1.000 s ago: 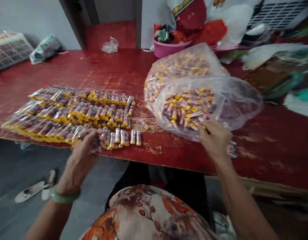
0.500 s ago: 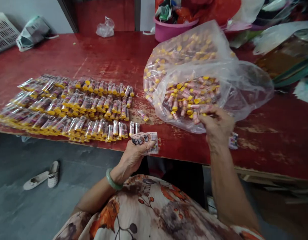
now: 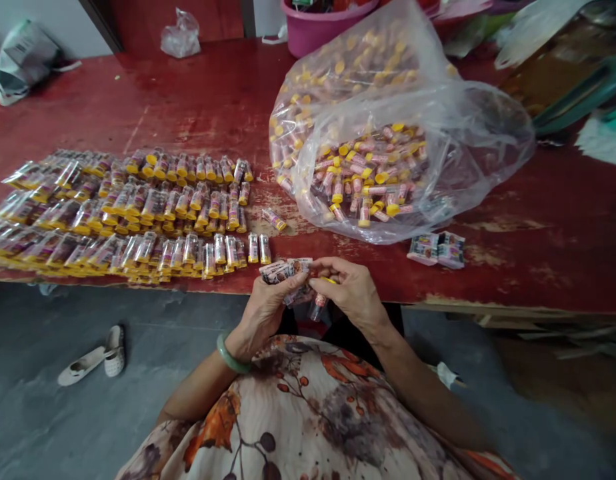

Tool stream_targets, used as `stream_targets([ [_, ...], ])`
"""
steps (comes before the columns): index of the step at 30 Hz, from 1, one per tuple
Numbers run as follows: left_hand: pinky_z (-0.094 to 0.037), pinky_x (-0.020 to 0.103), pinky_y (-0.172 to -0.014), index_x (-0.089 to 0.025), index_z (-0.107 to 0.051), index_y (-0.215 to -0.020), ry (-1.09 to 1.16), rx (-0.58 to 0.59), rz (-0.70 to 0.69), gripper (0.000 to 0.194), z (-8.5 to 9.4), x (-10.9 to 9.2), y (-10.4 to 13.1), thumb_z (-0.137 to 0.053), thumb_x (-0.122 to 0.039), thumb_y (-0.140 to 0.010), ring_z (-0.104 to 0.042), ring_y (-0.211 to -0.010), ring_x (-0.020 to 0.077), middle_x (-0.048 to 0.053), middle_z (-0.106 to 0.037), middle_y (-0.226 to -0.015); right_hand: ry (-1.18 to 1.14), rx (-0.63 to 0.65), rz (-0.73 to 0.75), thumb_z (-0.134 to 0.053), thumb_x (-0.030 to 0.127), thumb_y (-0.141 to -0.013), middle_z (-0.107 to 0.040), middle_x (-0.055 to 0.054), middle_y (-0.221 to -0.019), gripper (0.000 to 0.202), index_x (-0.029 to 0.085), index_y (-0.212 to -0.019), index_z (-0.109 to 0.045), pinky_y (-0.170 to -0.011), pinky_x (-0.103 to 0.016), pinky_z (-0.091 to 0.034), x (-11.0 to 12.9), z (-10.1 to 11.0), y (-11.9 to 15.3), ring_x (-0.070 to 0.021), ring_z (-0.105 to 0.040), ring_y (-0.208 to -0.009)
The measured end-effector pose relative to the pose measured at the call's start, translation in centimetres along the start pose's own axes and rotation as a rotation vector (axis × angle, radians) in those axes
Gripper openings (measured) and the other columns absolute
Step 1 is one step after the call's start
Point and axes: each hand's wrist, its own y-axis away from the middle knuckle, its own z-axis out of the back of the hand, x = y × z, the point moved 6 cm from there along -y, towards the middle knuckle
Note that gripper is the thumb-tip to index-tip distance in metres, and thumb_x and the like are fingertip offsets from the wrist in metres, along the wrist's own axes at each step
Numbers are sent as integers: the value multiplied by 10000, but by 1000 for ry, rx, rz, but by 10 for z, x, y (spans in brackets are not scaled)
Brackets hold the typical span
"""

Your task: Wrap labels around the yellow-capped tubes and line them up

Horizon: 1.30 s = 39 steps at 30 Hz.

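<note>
My left hand (image 3: 268,300) is closed on a small fanned stack of printed packets (image 3: 288,268), held over the table's front edge. Right beside it, my right hand (image 3: 355,293) pinches a small clear tube with a yellow cap (image 3: 319,305), its fingertips at the edge of the packets. Beyond the hands, a large clear plastic bag (image 3: 481,157) lies with its mouth open, full of pinkish yellow-capped tubes (image 3: 368,170). To the left, many wrapped tubes (image 3: 153,207) lie in stacked rows, and a single tube (image 3: 274,219) lies apart from them.
More printed packets (image 3: 437,250) lie on the red table (image 3: 213,100) to the right. A pink basin (image 3: 313,30) and a crumpled plastic bag (image 3: 181,35) stand at the back. White shoes (image 3: 95,360) are on the floor at left.
My right hand has come from the bag's mouth to my left hand, bringing a yellow-capped tube. The packets at right, mostly covered by my right arm before, now show. The view has shifted slightly.
</note>
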Motion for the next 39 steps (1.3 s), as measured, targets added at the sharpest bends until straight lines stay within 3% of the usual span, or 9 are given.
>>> stream_targets([
  [2, -529, 275, -703, -117, -742, -870, 1, -31, -9, 379, 5, 2, -1, -896, -267, -558, -655, -701, 154, 62, -733, -840, -4, 34, -3, -738, 298, -633, -619, 31, -583, 265, 166, -862, -713, -469, -232, -420, -1, -3, 2, -113, -549, -464],
  [6, -530, 278, -673, -115, -727, -829, -9, 6, 10, 372, 7, 6, 3, -902, -282, -547, -634, -665, 146, 47, -711, -793, 10, 26, 3, -703, 319, -672, -587, 18, -511, 162, 166, -625, -679, -484, -231, -393, 1, -4, 6, -105, -514, -471],
  [11, -524, 266, -618, -126, -695, -880, -11, 65, 84, 396, 3, 5, 10, -869, -363, -616, -608, -653, 130, 41, -679, -808, -143, 58, -112, -724, 304, -598, -500, 47, -441, 175, 167, -541, -631, -411, -220, -300, 0, 0, 3, -72, -411, -390],
  [16, -323, 201, -426, -143, -596, -681, -93, 49, 46, 392, 8, -2, 6, -874, -405, -588, -403, -440, 50, -53, -490, -543, -164, 155, -150, -734, 306, -567, -486, 49, -429, 192, 168, -508, -614, -392, -220, -291, 0, -2, -3, -67, -396, -359],
  [21, -262, 212, -428, -135, -552, -563, -261, 29, -11, 381, 12, -8, 1, -874, -338, -587, -370, -437, 44, -49, -458, -487, -65, 147, -48, -742, 335, -668, -571, 23, -566, 181, 161, -667, -692, -441, -209, -357, 4, 8, 3, -79, -478, -469],
  [24, -306, 207, -442, -134, -595, -631, -197, -82, -38, 353, 20, -9, -2, -885, -325, -567, -437, -448, 56, -38, -522, -517, -40, 103, 62, -700, 336, -786, -596, 19, -698, 174, 187, -877, -709, -438, -198, -342, 6, 30, 17, -59, -474, -490],
  [27, -337, 193, -445, -134, -624, -753, -77, -161, -35, 389, 24, -6, -4, -902, -301, -539, -470, -461, 53, -35, -578, -591, -67, 132, 201, -667, 280, -835, -582, 11, -869, 103, 209, -909, -665, -446, -206, -383, 9, 44, 36, -45, -508, -493],
  [32, -341, 171, -431, -145, -596, -732, 6, -159, -54, 383, 15, -5, -1, -899, -298, -555, -481, -473, 46, -45, -571, -593, -58, 113, 330, -648, 255, -852, -544, -17, -964, 105, 210, -941, -615, -539, -251, -524, 12, 36, 57, -95, -603, -617],
  [39, -403, 163, -450, -139, -649, -772, 59, -180, 38, 347, 15, 1, 3, -888, -286, -569, -551, -516, 57, -25, -623, -665, 66, 38, 443, -631, 200, -859, -547, -31, -970, 79, 213, -936, -615, -576, -254, -536, 13, 27, 67, -114, -599, -700],
])
